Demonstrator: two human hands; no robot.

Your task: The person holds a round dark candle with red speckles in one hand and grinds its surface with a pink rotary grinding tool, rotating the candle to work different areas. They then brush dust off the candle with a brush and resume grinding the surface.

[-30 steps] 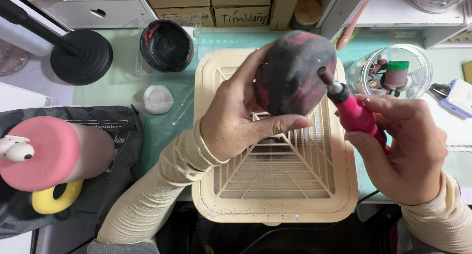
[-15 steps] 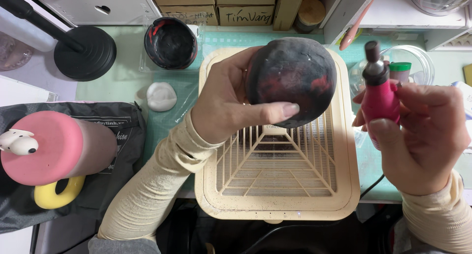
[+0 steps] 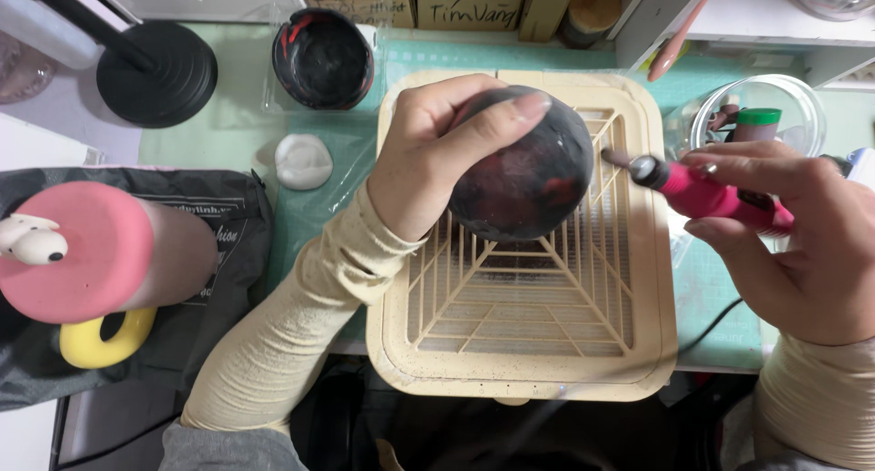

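My left hand [image 3: 437, 157] grips a round dark ball [image 3: 529, 175] mottled black and red, holding it over the cream grated tray [image 3: 524, 362]. In my right hand [image 3: 802, 243] I hold a pink rotary tool [image 3: 706, 193] lying almost level, its metal tip pointing left and just short of the ball's right side. Both sleeves are beige.
A black bowl [image 3: 324, 56] with red smears and a white lump [image 3: 303, 159] lie on the green mat at the back left. A black round stand base [image 3: 155, 75] sits further left. A pink foam cylinder [image 3: 100, 252] and yellow ring [image 3: 100, 339] rest on a black bag. A clear jar [image 3: 761, 116] stands at the right.
My right hand has tipped the pink tool from upright to nearly level and brought its tip toward the ball. My left hand has turned the ball slightly and lowered it.
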